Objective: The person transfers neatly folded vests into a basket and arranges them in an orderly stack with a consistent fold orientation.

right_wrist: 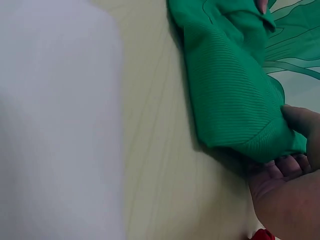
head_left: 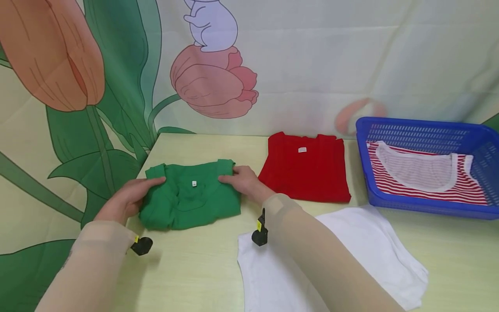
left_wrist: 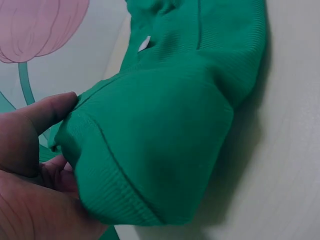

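A folded green shirt [head_left: 202,199] with a small white neck label lies at the left of the table. My left hand [head_left: 126,197] grips its upper left shoulder; in the left wrist view the thumb [left_wrist: 55,107] lies on top of the cloth with the fingers beneath. At the upper right shoulder my right hand [head_left: 245,182] holds the cloth in the same way, and the right wrist view shows its thumb [right_wrist: 299,117] over the edge and fingers tucked under. The left end of the shirt bulges in loose folds.
Right of the green shirt lies a folded red shirt [head_left: 308,173]. A white garment [head_left: 358,242] spreads at the front, under my right forearm. At the far right stands a blue basket [head_left: 429,210] holding a red-and-white striped shirt [head_left: 425,182]. A printed cloth backdrop [head_left: 304,65] hangs behind the table.
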Demonstrator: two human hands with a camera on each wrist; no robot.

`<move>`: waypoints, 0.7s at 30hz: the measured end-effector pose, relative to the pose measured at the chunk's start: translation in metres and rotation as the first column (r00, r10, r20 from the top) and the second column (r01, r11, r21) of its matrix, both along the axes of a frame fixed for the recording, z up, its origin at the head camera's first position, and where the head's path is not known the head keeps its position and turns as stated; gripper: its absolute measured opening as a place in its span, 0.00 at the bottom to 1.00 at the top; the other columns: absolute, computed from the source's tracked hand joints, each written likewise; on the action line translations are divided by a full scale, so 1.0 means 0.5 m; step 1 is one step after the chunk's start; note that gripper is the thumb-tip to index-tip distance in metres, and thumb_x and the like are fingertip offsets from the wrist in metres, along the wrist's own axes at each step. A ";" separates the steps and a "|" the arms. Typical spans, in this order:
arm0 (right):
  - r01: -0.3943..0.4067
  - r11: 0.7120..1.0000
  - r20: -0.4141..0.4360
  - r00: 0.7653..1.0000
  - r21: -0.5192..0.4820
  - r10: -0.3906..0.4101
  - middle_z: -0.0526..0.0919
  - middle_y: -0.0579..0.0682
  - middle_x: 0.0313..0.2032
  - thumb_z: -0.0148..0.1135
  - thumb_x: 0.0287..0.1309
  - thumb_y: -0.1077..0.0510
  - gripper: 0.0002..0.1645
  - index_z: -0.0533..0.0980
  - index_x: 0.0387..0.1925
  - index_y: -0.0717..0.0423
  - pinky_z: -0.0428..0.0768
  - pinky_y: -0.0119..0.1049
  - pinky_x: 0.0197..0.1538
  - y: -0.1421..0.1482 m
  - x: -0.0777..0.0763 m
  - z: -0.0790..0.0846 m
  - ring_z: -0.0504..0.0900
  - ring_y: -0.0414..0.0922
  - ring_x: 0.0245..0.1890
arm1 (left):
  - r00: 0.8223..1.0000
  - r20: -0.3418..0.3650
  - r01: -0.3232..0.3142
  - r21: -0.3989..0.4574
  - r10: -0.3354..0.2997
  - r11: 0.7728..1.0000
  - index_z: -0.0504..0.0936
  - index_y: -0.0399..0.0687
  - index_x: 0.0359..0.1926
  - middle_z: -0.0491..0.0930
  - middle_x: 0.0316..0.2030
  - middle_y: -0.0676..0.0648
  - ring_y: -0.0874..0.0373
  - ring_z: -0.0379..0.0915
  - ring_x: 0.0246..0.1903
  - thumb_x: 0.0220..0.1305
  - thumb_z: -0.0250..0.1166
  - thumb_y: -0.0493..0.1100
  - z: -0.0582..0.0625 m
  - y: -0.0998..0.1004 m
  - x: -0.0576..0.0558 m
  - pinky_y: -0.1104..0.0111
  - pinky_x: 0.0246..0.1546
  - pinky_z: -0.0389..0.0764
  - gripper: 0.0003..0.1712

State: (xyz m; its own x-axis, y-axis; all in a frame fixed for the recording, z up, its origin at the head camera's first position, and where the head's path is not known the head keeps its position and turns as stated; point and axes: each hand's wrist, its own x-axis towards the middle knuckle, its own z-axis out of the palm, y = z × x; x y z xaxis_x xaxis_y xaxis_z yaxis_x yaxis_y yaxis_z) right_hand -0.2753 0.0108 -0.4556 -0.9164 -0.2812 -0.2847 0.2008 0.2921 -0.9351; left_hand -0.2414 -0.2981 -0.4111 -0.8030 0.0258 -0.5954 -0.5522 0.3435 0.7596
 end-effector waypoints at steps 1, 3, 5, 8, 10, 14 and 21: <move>0.003 1.000 -0.018 1.000 0.015 -0.003 0.85 0.58 0.59 0.67 0.74 0.54 0.26 0.78 0.65 0.65 0.82 0.44 0.64 0.002 0.000 0.000 0.83 0.52 0.58 | 1.000 -0.001 0.005 0.002 -0.005 1.000 0.35 0.29 0.84 0.34 0.85 0.33 0.39 0.35 0.84 0.80 0.54 0.59 0.003 -0.001 0.000 0.48 0.83 0.48 0.54; 0.007 1.000 -0.037 0.999 0.029 -0.006 0.86 0.58 0.57 0.67 0.74 0.54 0.23 0.79 0.62 0.65 0.83 0.43 0.62 0.008 0.000 0.002 0.84 0.52 0.55 | 1.000 -0.007 0.017 0.006 -0.017 1.000 0.36 0.30 0.84 0.37 0.85 0.32 0.39 0.40 0.83 0.81 0.53 0.59 0.008 -0.001 -0.001 0.48 0.82 0.52 0.53; 0.013 0.999 -0.053 0.999 0.036 -0.011 0.87 0.58 0.55 0.67 0.74 0.55 0.21 0.80 0.60 0.64 0.84 0.43 0.61 0.015 0.000 0.007 0.84 0.51 0.53 | 0.999 -0.017 0.030 0.009 -0.030 0.999 0.37 0.31 0.84 0.40 0.84 0.31 0.39 0.44 0.82 0.82 0.53 0.59 0.013 0.000 -0.002 0.49 0.81 0.56 0.52; 0.018 0.999 -0.066 0.998 0.051 -0.015 0.88 0.57 0.53 0.67 0.74 0.54 0.20 0.80 0.58 0.63 0.84 0.43 0.59 0.028 0.003 0.017 0.84 0.51 0.51 | 0.999 -0.030 0.045 0.004 -0.045 0.999 0.36 0.32 0.85 0.43 0.84 0.31 0.39 0.48 0.81 0.82 0.52 0.59 0.020 0.004 -0.005 0.51 0.79 0.61 0.52; 0.022 0.998 -0.069 0.997 0.057 -0.018 0.88 0.56 0.51 0.67 0.74 0.54 0.19 0.81 0.58 0.62 0.84 0.42 0.57 0.036 0.004 0.023 0.84 0.50 0.50 | 0.998 -0.037 0.049 0.001 -0.049 0.999 0.36 0.33 0.85 0.44 0.84 0.31 0.39 0.50 0.81 0.82 0.53 0.59 0.025 0.005 -0.005 0.52 0.78 0.63 0.52; 0.025 0.998 -0.062 0.998 0.065 -0.021 0.88 0.55 0.48 0.68 0.73 0.54 0.18 0.81 0.56 0.62 0.84 0.40 0.55 0.046 0.002 0.034 0.83 0.48 0.46 | 0.998 -0.046 0.047 -0.006 -0.047 0.999 0.35 0.33 0.85 0.48 0.83 0.32 0.44 0.61 0.75 0.82 0.54 0.59 0.035 0.005 -0.005 0.58 0.73 0.71 0.53; 0.011 0.998 -0.005 1.000 0.060 -0.010 0.88 0.54 0.54 0.68 0.73 0.53 0.26 0.78 0.68 0.57 0.85 0.48 0.58 0.063 -0.001 0.050 0.85 0.51 0.53 | 0.997 -0.056 0.049 -0.025 -0.050 0.999 0.40 0.34 0.85 0.56 0.80 0.36 0.64 0.73 0.54 0.81 0.56 0.59 0.044 -0.002 -0.004 0.68 0.60 0.80 0.51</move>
State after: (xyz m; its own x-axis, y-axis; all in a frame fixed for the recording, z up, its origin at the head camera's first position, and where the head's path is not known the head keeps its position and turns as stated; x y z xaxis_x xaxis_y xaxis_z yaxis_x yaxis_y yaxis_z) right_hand -0.2760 0.0422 -0.4304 -0.9207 -0.2539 -0.2963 0.1996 0.3459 -0.9168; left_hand -0.2432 -0.2992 -0.3890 -0.8334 0.0530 -0.5501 -0.4907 0.3871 0.7806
